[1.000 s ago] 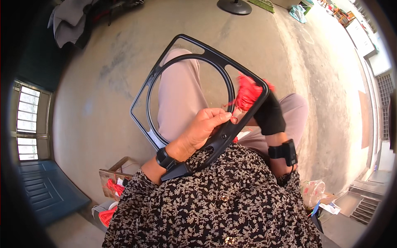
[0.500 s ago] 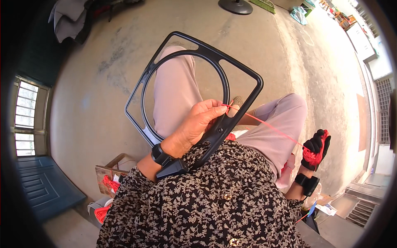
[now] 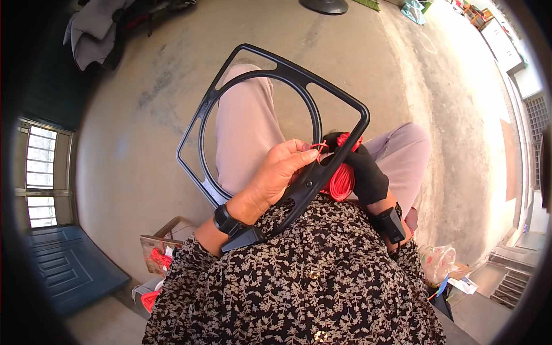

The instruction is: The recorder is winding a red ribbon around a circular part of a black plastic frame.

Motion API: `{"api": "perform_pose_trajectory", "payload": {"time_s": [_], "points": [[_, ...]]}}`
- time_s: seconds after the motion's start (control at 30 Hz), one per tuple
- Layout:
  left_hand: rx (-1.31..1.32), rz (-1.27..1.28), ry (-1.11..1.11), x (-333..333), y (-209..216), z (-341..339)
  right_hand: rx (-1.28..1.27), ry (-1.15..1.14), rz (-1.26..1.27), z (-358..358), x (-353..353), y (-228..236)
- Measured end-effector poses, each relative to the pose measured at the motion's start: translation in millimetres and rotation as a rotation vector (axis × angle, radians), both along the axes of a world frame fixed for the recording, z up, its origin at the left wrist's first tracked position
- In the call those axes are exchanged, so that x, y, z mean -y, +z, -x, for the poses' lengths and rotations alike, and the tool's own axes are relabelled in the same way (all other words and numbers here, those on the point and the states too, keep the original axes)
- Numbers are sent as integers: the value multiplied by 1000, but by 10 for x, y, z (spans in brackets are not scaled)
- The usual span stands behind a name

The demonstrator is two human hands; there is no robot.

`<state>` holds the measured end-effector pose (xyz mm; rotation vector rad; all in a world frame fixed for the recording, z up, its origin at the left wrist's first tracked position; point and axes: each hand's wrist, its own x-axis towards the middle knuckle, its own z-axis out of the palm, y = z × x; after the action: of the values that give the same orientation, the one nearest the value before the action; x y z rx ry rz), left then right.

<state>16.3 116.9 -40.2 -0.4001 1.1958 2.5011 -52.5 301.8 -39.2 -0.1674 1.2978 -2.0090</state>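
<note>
A black frame (image 3: 286, 70) with a large round opening stands tilted over my lap, its lower end against my shirt. My bare left hand (image 3: 275, 177) is closed at the ring's right side, thumb and finger pinching a red cord (image 3: 319, 150) there. Behind the frame's right-hand bar is my right hand (image 3: 369, 177), in a black glove, closed around a bundle of the same red cord (image 3: 342, 183). The bar and glove hide part of the bundle and some right fingertips.
At lower left, more red cord (image 3: 161, 259) lies on a wooden stool (image 3: 150, 246). A clear plastic bag (image 3: 438, 261) sits at lower right. Farther off are a round black base (image 3: 325, 6), a blue-green bag (image 3: 413, 11) and grey cloth (image 3: 95, 37).
My right hand has come from far right in to the frame, bringing the cord bundle. The stretched cord has slackened. My left hand keeps its pinch at the ring.
</note>
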Motion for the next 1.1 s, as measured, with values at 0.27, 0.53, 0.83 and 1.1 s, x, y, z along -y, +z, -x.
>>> {"api": "perform_pose_trajectory", "payload": {"time_s": [0.27, 0.53, 0.83, 1.1], "points": [[4, -35, 30, 11, 66, -48, 63, 128, -24, -91, -87, -92], [-74, -4, 63, 4, 48, -14, -144, -28, -170, -107, 40, -16], [-93, 71, 86, -13, -18, -53, -82, 62, -175, -87, -70, -115], [70, -139, -3, 38, -27, 22, -81, 39, -293, -96, -54, -55]]}}
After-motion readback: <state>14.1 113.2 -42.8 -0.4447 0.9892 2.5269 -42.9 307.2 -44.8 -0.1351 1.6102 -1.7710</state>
